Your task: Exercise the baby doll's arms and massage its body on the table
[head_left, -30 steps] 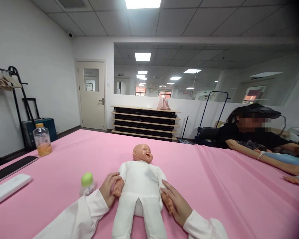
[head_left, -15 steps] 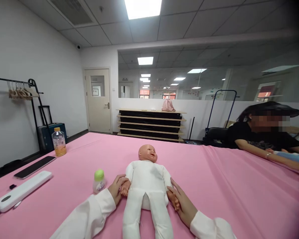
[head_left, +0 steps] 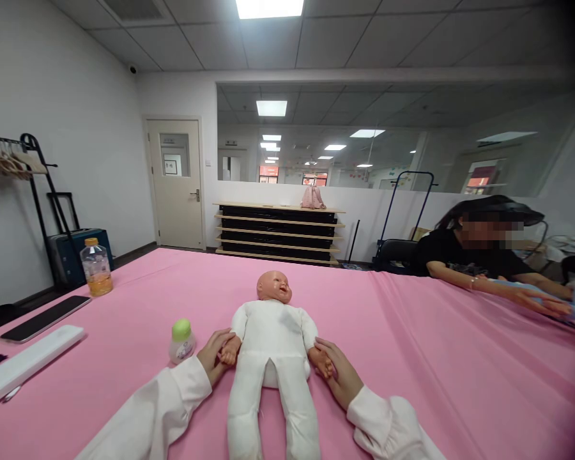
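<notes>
A baby doll [head_left: 271,329] with a white cloth body and hard plastic head and hands lies on its back, head away from me and face turned to the right. My left hand [head_left: 213,354] is closed around the doll's hand on the left, fingers over the wrist. On the other side my right hand [head_left: 344,374] grips the doll's other hand, its fingers lying along the forearm. Both thumbs are mostly hidden. Just left of my left hand stands a small bottle [head_left: 182,344] with a green cap.
A pink cloth [head_left: 388,396] covers the table. Along the left lie a white case [head_left: 33,364] and a dark phone [head_left: 45,318], near a bottle of orange drink [head_left: 96,271]. At the right a co-worker [head_left: 479,249] leans over the table, arms around something light blue.
The view has shifted slightly, so the scene sits further left and higher. My hands keep hold of the doll's hands. The co-worker's hand has shifted.
</notes>
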Demonstrator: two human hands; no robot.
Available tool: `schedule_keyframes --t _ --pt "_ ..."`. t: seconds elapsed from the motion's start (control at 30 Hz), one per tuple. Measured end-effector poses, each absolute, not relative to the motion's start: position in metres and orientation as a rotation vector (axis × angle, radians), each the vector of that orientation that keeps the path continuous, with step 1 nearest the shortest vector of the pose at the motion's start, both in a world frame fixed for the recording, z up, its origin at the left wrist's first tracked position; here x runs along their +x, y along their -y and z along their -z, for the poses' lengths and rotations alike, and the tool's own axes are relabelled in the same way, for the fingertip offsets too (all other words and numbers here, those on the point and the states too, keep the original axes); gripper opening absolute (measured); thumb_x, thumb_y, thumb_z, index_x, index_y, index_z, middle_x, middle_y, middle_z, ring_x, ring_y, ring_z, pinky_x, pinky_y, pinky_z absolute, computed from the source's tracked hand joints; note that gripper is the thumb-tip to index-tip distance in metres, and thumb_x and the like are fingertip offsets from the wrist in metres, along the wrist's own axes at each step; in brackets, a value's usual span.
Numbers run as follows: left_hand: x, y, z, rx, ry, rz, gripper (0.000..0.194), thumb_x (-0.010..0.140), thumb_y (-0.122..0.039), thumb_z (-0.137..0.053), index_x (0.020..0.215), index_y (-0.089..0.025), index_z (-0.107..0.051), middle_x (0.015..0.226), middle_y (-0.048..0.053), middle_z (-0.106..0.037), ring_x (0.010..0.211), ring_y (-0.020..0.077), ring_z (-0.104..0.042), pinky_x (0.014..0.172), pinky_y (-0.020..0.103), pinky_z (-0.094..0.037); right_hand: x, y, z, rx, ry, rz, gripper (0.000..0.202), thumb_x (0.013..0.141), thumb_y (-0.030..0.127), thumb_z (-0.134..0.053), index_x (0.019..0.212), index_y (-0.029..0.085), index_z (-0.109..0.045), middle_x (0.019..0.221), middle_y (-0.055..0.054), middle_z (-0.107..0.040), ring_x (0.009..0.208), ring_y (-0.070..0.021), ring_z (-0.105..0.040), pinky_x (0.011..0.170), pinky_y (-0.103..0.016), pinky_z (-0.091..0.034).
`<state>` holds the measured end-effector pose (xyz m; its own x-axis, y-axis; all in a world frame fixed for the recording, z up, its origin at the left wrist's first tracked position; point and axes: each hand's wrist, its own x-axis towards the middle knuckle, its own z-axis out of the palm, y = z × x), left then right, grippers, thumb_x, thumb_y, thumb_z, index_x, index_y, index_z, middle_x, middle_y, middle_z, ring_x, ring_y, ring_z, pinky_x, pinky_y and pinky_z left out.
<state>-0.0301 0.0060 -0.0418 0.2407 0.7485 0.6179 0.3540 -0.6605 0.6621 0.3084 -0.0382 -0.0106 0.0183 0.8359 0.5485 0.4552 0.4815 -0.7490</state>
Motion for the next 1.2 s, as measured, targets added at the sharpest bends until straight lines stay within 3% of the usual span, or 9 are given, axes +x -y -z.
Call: schedule_keyframes --t 0.2,0.33,0.47,0.63,0.73,0.87,0.93,1.03,1.2 --pt "-0.030 -0.010 0.045 2.108 -1.012 -1.415 0.054 0.060 -0.011 -0.048 0.113 -0.018 -0.052 0.118 0.010 -0.053 0.115 0.0222 -0.048 0.101 0.044 -0.038 0.324 0.040 0.008 -1.167 1.763 -0.341 0.039 0.068 0.023 -0.055 0.107 0.021 -0.060 0.112 -0.009 -0.060 0.108 -0.0273 -0.053 0.096 -0.048 -0.041" --pt "-0.030 -0.015 0.043 2.104 -1.054 -1.393 0.050 0.061 -0.014 -0.052 0.111 -0.017 -0.052 0.116 0.011 -0.055 0.112 0.0248 -0.050 0.098 0.046 -0.040 0.322 0.036 0.012 -1.246 1.672 -0.246 0.041 0.070 0.030 -0.055 0.110 0.020 -0.055 0.111 -0.010 -0.060 0.106 -0.0273 -0.055 0.094 -0.047 -0.043" --pt "-0.025 -0.014 0.036 1.994 -1.190 -1.409 0.047 0.071 -0.025 -0.053 0.116 -0.016 -0.042 0.116 0.012 -0.055 0.099 0.0228 -0.057 0.087 0.045 -0.047 0.308 0.031 0.016 -1.301 1.426 -0.198 0.051 0.073 0.040 -0.055 0.118 0.019 -0.042 0.119 -0.014 -0.054 0.111 -0.0269 -0.052 0.094 -0.047 -0.041" --pt "-0.009 -0.020 0.017 1.915 -1.372 -1.582 0.027 0.079 -0.031 -0.049 0.101 -0.018 -0.042 0.119 0.012 -0.051 0.113 0.0234 -0.047 0.094 0.044 -0.039 0.285 0.009 0.002 -1.219 1.204 -0.102 0.041 0.073 0.043 -0.057 0.101 0.018 -0.041 0.109 -0.015 -0.055 0.106 -0.0256 -0.053 0.090 -0.044 -0.042" --pt "0.006 -0.039 0.006 1.886 -1.526 -1.706 0.017 0.082 -0.034 -0.043 0.091 -0.019 -0.044 0.101 0.010 -0.055 0.104 0.0244 -0.048 0.088 0.044 -0.041 0.276 -0.018 -0.014 -1.223 1.206 -0.061 0.025 0.079 0.043 -0.050 0.085 0.020 -0.042 0.104 -0.012 -0.056 0.103 -0.0231 -0.052 0.089 -0.041 -0.040" --pt "0.024 -0.074 0.001 2.010 -1.644 -1.693 0.013 0.084 -0.031 -0.038 0.078 -0.020 -0.043 0.092 0.009 -0.053 0.102 0.0256 -0.046 0.089 0.044 -0.038 0.273 -0.062 -0.021 -1.216 1.140 -0.132 0.024 0.081 0.044 -0.045 0.076 0.021 -0.038 0.103 -0.009 -0.057 0.099 -0.0214 -0.053 0.086 -0.037 -0.040" --pt "0.029 -0.089 0.002 2.024 -1.682 -1.634 0.012 0.083 -0.029 -0.039 0.085 -0.019 -0.045 0.098 0.010 -0.053 0.104 0.0261 -0.045 0.090 0.045 -0.037 0.276 -0.080 -0.014 -1.243 1.102 -0.221 0.026 0.080 0.046 -0.044 0.082 0.020 -0.040 0.103 -0.009 -0.058 0.098 -0.0216 -0.053 0.085 -0.037 -0.040" --pt "0.031 -0.103 0.004 1.941 -1.765 -1.445 0.026 0.082 -0.029 -0.039 0.104 -0.017 -0.047 0.108 0.011 -0.054 0.107 0.0269 -0.044 0.090 0.044 -0.038 0.283 -0.098 0.000 -1.252 1.136 -0.413 0.032 0.077 0.046 -0.046 0.094 0.018 -0.045 0.101 -0.009 -0.058 0.097 -0.0217 -0.054 0.085 -0.037 -0.041" --pt "0.031 -0.110 0.003 1.936 -1.786 -1.072 0.040 0.087 -0.033 -0.032 0.121 -0.021 -0.046 0.120 0.009 -0.055 0.110 0.0283 -0.047 0.088 0.044 -0.038 0.290 -0.106 0.011 -1.273 1.162 -0.558 0.035 0.071 0.041 -0.053 0.096 0.018 -0.049 0.103 -0.009 -0.058 0.100 -0.0225 -0.053 0.086 -0.036 -0.041"
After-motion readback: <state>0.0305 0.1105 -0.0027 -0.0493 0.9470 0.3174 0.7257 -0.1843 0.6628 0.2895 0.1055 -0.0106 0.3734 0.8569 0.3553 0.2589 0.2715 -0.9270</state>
